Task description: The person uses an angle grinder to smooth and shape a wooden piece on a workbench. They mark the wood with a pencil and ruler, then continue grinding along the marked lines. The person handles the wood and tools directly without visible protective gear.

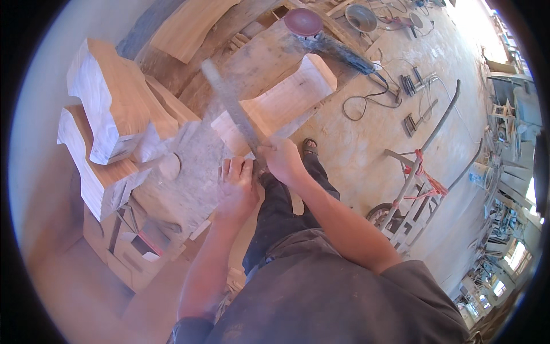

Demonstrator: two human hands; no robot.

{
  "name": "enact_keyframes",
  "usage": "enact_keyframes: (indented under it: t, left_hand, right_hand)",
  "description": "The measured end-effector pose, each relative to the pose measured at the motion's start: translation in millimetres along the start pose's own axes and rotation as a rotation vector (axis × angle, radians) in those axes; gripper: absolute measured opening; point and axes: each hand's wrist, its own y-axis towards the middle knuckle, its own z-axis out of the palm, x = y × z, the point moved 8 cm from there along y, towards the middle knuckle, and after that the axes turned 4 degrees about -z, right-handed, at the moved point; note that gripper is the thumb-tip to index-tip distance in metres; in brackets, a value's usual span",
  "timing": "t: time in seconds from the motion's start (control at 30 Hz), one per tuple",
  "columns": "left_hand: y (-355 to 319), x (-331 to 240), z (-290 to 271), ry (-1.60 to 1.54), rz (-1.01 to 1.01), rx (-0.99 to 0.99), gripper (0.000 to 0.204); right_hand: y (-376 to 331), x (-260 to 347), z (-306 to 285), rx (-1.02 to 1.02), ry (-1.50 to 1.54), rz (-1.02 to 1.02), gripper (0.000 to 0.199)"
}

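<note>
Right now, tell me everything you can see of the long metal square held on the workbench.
The square is a flat, grey, dusty metal tool with two long arms meeting at a corner. One arm runs up and to the left across the dusty workbench; the other slants up and to the right over a pale carved wood block. The right hand closes on it at the corner, and the left hand lies flat on the bench just beside it. Any markings are too blurred to tell.

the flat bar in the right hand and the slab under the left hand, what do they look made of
The flat bar in the right hand looks like dull grey metal, thin and straight, though motion blur leaves it open. The slab under the left hand looks like raw wood, dusty grey on top, unfinished.
</note>
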Motion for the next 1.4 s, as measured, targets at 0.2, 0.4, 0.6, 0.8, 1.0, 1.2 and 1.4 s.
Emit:
enact_keyframes:
  t: [0.2,0.4,0.6,0.8,1.0,1.2,1.4]
  left_hand:
    - [9,16,21,-0.022,0.07,-0.085,0.029]
    - [14,15,24,0.038,0.13,-0.051,0.027]
    - [13,12,26,0.13,0.205,-0.078,0.029]
    - [16,12,27,0.144,0.205,-0.023,0.024]
    - [16,14,29,0.14,0.219,-0.008,0.022]
    - [18,14,29,0.134,0.202,0.031,0.024]
    - [21,13,29,0.13,0.166,0.1,0.029]
  right_hand:
    - [-15,-12,-3,-0.067,0.164,0.042,0.027]
    - [-23,-32,4,0.003,0.394,0.173,0.029]
    - [-53,-46,-22,-0.031,0.517,0.345,0.037]
    - [-81,-53,-44,-0.076,0.521,0.386,0.059]
    - [-87,-38,-58,0.09,0.261,0.245,0.075]
    - [-95,-13,-52,0.314,0.462,0.245,0.078]
    - [-91,23,-68,0.061,0.255,-0.091,0.039]
